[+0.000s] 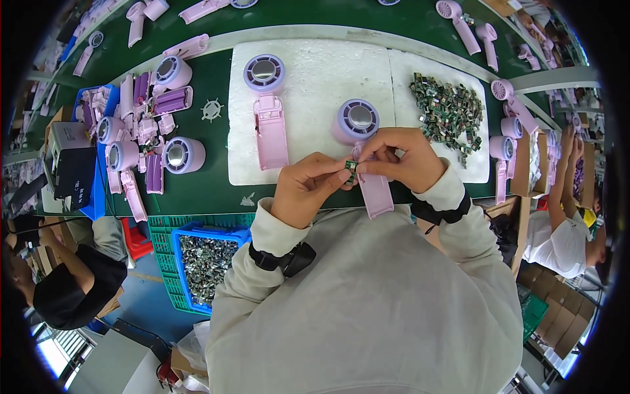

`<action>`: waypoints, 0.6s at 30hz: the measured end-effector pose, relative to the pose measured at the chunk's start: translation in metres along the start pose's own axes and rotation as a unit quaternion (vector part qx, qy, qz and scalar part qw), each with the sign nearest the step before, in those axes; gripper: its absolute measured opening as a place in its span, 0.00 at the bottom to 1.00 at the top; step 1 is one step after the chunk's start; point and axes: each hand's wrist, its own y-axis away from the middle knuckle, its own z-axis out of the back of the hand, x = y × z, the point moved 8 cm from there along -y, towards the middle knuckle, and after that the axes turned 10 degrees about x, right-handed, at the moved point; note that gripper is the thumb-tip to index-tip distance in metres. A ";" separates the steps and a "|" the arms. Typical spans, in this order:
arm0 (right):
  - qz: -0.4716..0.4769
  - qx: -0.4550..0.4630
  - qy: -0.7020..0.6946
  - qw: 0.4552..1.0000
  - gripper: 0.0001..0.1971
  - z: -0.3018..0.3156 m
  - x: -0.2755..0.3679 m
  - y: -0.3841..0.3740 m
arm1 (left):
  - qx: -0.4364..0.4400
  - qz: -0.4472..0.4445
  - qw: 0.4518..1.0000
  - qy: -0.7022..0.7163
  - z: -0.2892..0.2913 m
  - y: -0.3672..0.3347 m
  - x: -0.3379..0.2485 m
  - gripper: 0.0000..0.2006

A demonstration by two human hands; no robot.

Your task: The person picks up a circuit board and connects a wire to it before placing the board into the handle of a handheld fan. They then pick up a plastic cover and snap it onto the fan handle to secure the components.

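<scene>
A small green circuit board [351, 168] is pinched between the thumb and fingers of my left hand [303, 187]. My right hand [410, 157] is closed in a pinch at the board's right side, over the top of a pink handle shell [376, 195]. That shell hangs below a handheld fan's round lilac head [359, 118], lying in front of me. To the left, a second fan lies with its lilac head [264, 73] at the far end and its open pink handle shell [271, 134] toward me; neither hand touches it.
Under the fans lies a white foam board [315, 56], with a heap of circuit boards [446, 111] at its right. Fan parts [141, 118] crowd the left of the green table. A blue bin [205, 262] full of boards stands lower left. Co-workers sit at both sides.
</scene>
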 end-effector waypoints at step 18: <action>0.111 0.007 0.339 0.934 0.09 -0.015 0.030 0.016 | -0.132 -0.031 0.989 -0.057 -0.004 0.005 0.001 0.13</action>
